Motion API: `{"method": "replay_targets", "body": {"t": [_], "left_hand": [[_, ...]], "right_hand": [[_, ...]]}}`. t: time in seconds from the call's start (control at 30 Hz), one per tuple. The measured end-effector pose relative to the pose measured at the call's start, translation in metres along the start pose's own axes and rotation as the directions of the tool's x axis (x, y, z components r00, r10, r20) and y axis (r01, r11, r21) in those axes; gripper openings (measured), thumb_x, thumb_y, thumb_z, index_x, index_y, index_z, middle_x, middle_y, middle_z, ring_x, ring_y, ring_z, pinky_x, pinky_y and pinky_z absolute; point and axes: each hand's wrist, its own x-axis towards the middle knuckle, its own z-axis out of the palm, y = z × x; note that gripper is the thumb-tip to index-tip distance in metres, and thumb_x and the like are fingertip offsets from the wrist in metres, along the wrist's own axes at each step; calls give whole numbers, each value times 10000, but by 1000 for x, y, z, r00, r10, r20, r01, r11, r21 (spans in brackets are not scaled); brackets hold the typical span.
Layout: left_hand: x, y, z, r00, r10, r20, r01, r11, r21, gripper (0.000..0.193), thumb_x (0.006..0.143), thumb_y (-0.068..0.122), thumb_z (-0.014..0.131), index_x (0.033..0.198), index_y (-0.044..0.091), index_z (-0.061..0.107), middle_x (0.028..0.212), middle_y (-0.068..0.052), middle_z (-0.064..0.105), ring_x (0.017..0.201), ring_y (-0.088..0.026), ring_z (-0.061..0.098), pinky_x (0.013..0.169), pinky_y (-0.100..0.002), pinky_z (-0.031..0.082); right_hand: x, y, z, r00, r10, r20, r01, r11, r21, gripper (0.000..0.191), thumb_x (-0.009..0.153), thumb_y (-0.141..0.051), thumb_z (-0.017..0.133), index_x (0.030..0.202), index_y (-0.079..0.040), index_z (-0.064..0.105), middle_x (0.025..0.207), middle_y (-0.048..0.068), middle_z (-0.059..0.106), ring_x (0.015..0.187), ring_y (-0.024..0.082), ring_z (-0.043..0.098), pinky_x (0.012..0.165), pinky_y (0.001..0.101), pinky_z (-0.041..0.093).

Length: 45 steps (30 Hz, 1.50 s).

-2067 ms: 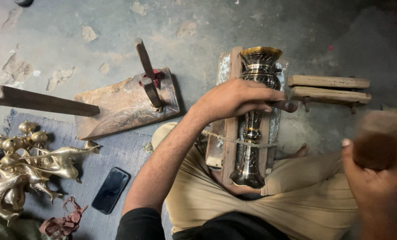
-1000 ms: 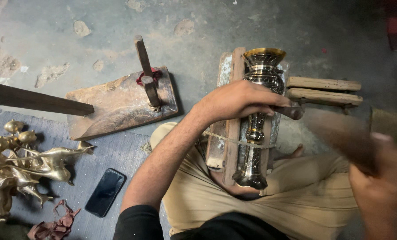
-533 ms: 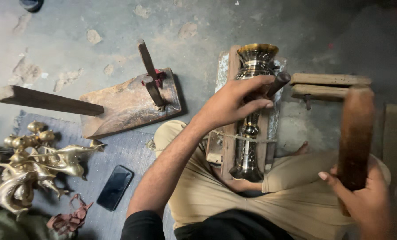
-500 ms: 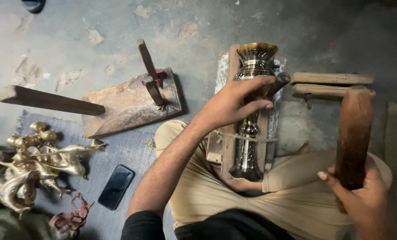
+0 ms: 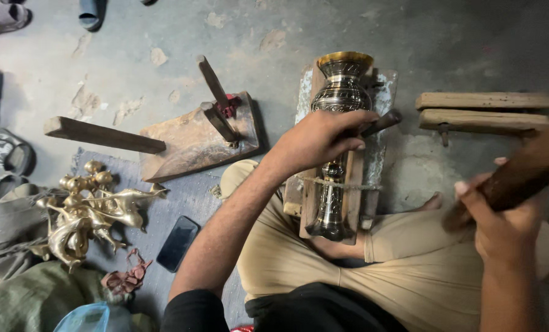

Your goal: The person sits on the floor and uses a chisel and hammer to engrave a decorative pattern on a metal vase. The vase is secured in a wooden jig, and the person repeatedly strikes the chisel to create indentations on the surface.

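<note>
Head view: left hand (image 5: 320,138) grips a dark chisel (image 5: 382,123), fingers closed, against the engraved brass vase (image 5: 339,141). Right hand (image 5: 501,221) fingers wrap a wooden mallet (image 5: 526,175).

A brass vase (image 5: 337,141), engraved with dark patterned bands and a gold-coloured rim, lies lengthwise in a wooden cradle (image 5: 354,190), tied down with cord. A dark chisel (image 5: 380,123) rests against its upper body. A blurred brown wooden mallet (image 5: 520,175) is raised to the right.
</note>
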Motion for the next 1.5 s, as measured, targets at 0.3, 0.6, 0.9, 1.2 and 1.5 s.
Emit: {"method": "replay_targets", "body": {"t": [0.3,0.6,0.9,1.2,1.5], "left_hand": [[11,13,1,998,-49,46,46,998,51,477,945,250,753,1386,173,591,931,-100,783,817,-270,781,744,-404,596],[12,7,1,998,-37,60,33,998,58,475,957,277,735,1396,162,596,975,-97,790,848,-251,786,779,-392,607],[9,2,-1,993,-70,100,65,997,50,484,954,292,716,1407,165,601,986,-94,798,834,-266,784,797,-401,600],[7,-3,-3,997,-19,78,15,999,50,491,947,296,725,1409,191,595,1012,-99,792,840,-278,780,783,-401,594],[3,-6,-7,996,-32,84,31,999,9,494,948,249,755,1412,185,598,987,-94,786,871,-272,779,803,-400,604]], "right_hand": [[36,-18,1,996,26,87,51,629,-776,457,903,-125,840,1303,3,661,1057,176,761,906,266,743,831,422,606],[38,-12,0,991,30,134,73,708,-702,492,920,-170,822,1341,-26,611,994,156,751,874,258,744,798,421,615],[34,-18,4,986,136,99,-12,647,-762,500,916,-170,806,1346,-16,602,911,196,746,736,253,733,686,409,619],[27,-16,3,986,-6,164,142,532,-835,591,899,-203,820,1426,-37,609,993,163,754,782,243,734,756,401,615],[15,-23,-15,994,-21,110,109,428,-897,561,871,-185,833,1377,-21,654,971,170,744,790,266,738,711,405,609]]}}
